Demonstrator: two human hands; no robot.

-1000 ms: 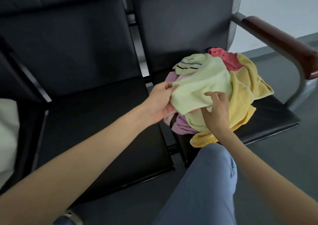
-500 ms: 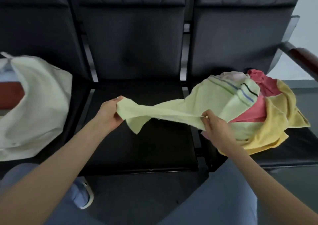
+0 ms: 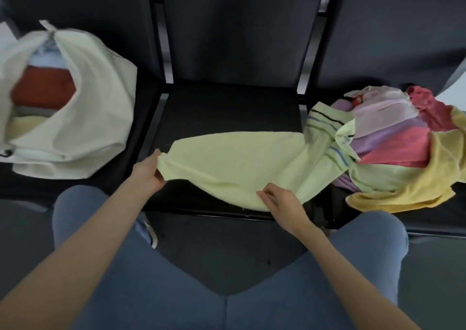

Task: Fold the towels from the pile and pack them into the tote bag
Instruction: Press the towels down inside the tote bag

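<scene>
L hand (image 3: pixel 148 172) & R hand (image 3: pixel 282 199) each pinch pale-green terry towel (image 3: pixel 234 164), stretched over black middle seat (image 3: pixel 227 107), hands apart.

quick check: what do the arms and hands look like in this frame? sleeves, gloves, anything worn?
Both forearms are bare up to the frame edge: no sleeves in view. The left hand and right hand are ungloved, and no watch, ring or wristband shows. No markers, cables or tags on either arm. The only clothing visible is blue trousers on the legs below.
</scene>
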